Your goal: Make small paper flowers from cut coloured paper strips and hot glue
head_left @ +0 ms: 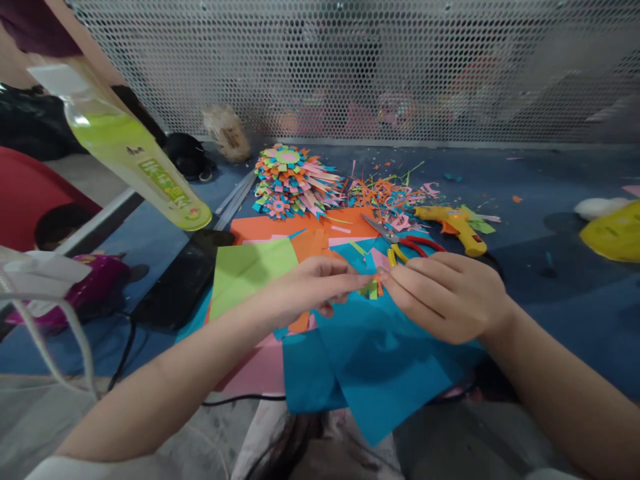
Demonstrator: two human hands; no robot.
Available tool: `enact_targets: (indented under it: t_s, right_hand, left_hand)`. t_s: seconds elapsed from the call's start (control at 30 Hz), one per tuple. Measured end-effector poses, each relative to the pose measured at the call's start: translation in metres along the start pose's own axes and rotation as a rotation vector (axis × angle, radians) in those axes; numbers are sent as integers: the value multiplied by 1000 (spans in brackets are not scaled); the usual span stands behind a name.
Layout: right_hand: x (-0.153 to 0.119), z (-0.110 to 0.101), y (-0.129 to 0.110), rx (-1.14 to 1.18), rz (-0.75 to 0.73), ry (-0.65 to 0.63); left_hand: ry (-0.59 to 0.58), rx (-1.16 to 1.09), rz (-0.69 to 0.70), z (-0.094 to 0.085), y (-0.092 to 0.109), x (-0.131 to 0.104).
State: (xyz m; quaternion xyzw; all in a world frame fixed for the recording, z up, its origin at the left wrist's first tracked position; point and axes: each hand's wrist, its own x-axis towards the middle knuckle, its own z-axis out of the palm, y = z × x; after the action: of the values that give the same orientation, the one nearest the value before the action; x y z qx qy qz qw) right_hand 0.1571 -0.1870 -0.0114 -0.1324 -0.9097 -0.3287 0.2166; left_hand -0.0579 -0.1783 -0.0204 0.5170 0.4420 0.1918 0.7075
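Observation:
Between the fingertips of both hands is a small piece of orange and green cut paper (375,287). My left hand (320,287) pinches it from the left, and my right hand (443,293) has its fingers pressed together at its right side. Below them lie blue paper sheets (390,367). A light green sheet (250,277) is left of my left hand, with orange sheets (260,228) behind it. Scissors with red and yellow handles (393,239) rest just beyond my right hand.
Fringed paper flowers (295,183) stand at the back beside a heap of paper shreds (390,195). A yellow glue gun (457,225) lies to the right. At left are a green drink bottle (135,160), a black phone-like slab (175,287) and cables (75,327). Behind rises a perforated metal panel (350,67).

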Motion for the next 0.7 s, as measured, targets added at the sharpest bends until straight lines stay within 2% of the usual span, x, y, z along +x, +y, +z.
enact_targets:
  t_s: [0.1, 0.33, 0.4, 0.53, 0.63, 0.7]
  right_hand:
    - [-4, 3, -1, 39, 8, -7]
    - [-5, 3, -4, 316, 181, -72]
    - [-2, 2, -3, 289, 146, -44]
    - [1, 1, -3, 63, 3, 31]
    - [-1, 2, -3, 62, 18, 49]
    - [-3, 5, -4, 122, 78, 64]
  left_hand:
    - [11, -18, -4, 2, 1, 0]
    - [54, 3, 24, 4, 0, 2]
    - [59, 12, 42, 4, -1, 2]
    - [63, 54, 80, 3, -4, 4]
    - [67, 73, 88, 1, -8, 4]
    - [57, 78, 78, -2, -9, 4]
